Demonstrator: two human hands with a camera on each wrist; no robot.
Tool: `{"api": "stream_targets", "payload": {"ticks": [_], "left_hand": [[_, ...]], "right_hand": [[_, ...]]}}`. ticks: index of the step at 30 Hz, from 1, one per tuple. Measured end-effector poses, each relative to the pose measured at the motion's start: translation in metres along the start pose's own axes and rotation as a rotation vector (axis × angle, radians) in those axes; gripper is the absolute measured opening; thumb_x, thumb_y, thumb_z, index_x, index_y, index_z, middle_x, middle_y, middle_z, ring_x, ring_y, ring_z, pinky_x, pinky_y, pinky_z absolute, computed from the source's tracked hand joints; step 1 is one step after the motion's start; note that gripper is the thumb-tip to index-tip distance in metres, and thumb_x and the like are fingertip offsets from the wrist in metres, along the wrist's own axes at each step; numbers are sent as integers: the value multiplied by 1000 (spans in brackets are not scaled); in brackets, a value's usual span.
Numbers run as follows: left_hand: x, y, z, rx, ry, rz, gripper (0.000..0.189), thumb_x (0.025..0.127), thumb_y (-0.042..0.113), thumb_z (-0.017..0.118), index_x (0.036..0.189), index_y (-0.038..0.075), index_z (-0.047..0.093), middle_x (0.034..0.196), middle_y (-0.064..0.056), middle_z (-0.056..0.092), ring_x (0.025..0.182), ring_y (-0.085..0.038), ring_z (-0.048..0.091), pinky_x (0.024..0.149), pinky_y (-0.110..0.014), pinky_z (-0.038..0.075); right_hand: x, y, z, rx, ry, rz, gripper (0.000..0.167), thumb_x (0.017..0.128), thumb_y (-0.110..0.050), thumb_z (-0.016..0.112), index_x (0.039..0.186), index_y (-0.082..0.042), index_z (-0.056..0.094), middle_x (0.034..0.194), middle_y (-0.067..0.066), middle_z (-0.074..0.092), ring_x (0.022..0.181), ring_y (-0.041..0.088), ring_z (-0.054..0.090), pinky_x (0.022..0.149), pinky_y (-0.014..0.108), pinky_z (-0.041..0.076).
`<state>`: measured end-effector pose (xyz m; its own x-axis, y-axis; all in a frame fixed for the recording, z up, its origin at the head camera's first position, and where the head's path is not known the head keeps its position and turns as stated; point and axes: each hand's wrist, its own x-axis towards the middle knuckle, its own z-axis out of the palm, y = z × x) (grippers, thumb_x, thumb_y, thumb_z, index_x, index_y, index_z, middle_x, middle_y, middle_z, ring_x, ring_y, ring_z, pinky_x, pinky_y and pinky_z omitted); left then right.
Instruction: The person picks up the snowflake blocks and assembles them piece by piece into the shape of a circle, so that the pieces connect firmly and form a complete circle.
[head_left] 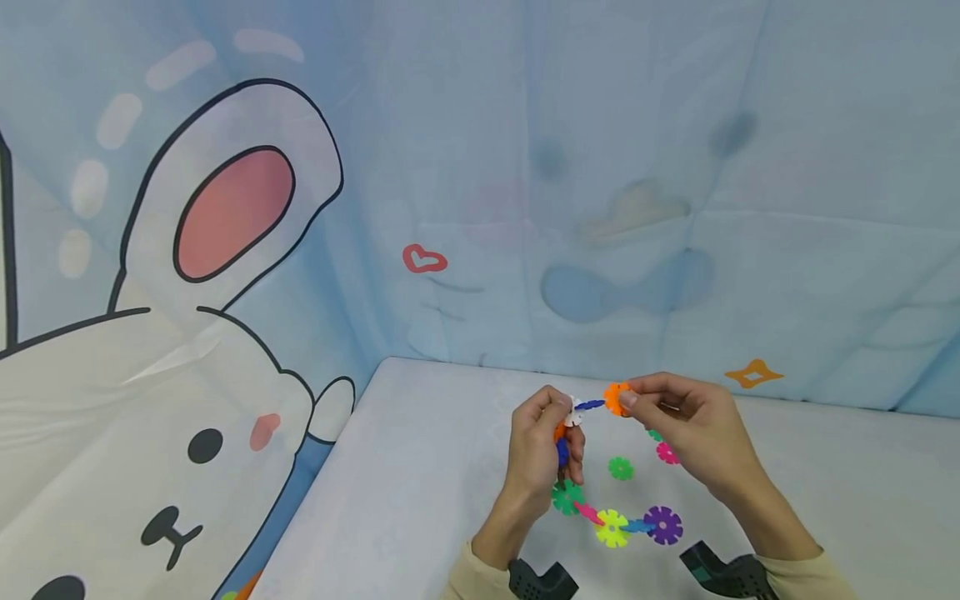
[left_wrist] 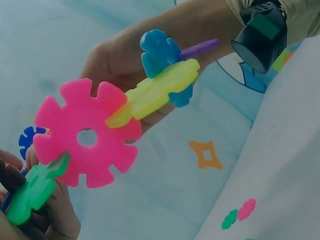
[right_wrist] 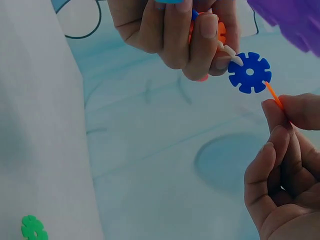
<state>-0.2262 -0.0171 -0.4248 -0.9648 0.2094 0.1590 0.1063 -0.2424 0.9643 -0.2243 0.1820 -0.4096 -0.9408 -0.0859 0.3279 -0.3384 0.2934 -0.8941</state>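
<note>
At four o'clock in the head view, both hands are raised over the bench (head_left: 420, 483) with a chain (head_left: 567, 497) of notched discs between and below them. The left hand (head_left: 542, 442) comes up from its cuff toward one o'clock, thumb and forefinger pinching the white disc (head_left: 574, 412), the other fingers curled below. The right hand (head_left: 690, 425) leans in toward ten o'clock, thumb and forefinger pinching the orange disc (head_left: 615, 400) by its edge; its other fingers are bent toward the palm.

A blue disc (head_left: 590, 405), edge-on in the head view, joins orange to white. From the left hand the rest of the chain hangs toward five o'clock: green, then the pink disc (head_left: 588, 512), yellow disc (head_left: 612, 528), light blue disc (head_left: 637, 526) and purple disc (head_left: 663, 525).

At four o'clock from the left hand a loose green disc (head_left: 621, 468) lies on the bench. At seven o'clock from the right hand a touching green-and-pink pair (head_left: 667, 452) is partly covered by that hand.

The left fingers hide most of another orange and blue piece, so how these join is hard to make out. The left wrist view cuts off the left hand; in the right wrist view, the purple disc is blurred and cropped at one o'clock.
</note>
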Motion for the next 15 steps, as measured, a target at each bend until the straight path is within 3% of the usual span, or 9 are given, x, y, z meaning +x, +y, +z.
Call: {"api": "stream_targets", "payload": {"ticks": [4, 9, 15], "left_hand": [[-2, 1, 1, 34, -1, 21, 34, 112, 21, 43, 92, -6, 47, 55, -1, 49, 34, -7, 45, 38, -18, 44], [-4, 1, 4, 137, 30, 103, 30, 111, 15, 44, 93, -9, 50, 53, -3, 47, 31, -6, 43, 35, -18, 44], [-5, -1, 6, 201, 18, 165, 29, 111, 15, 44, 90, -4, 50, 52, -8, 46, 31, -5, 44, 32, -21, 44]], "right_hand": [[-1, -2, 0, 8, -19, -20, 15, 102, -15, 73, 110, -3, 77, 94, -7, 79, 79, 13, 72, 66, 24, 56], [-2, -3, 1, 25, -21, -62, 9, 99, -11, 76, 104, -4, 78, 91, -5, 80, 63, 16, 63, 50, 34, 44], [-2, -3, -1, 42, -30, -86, 4, 97, -6, 76, 99, -3, 77, 89, -3, 79, 60, 15, 60, 50, 33, 45]]}}
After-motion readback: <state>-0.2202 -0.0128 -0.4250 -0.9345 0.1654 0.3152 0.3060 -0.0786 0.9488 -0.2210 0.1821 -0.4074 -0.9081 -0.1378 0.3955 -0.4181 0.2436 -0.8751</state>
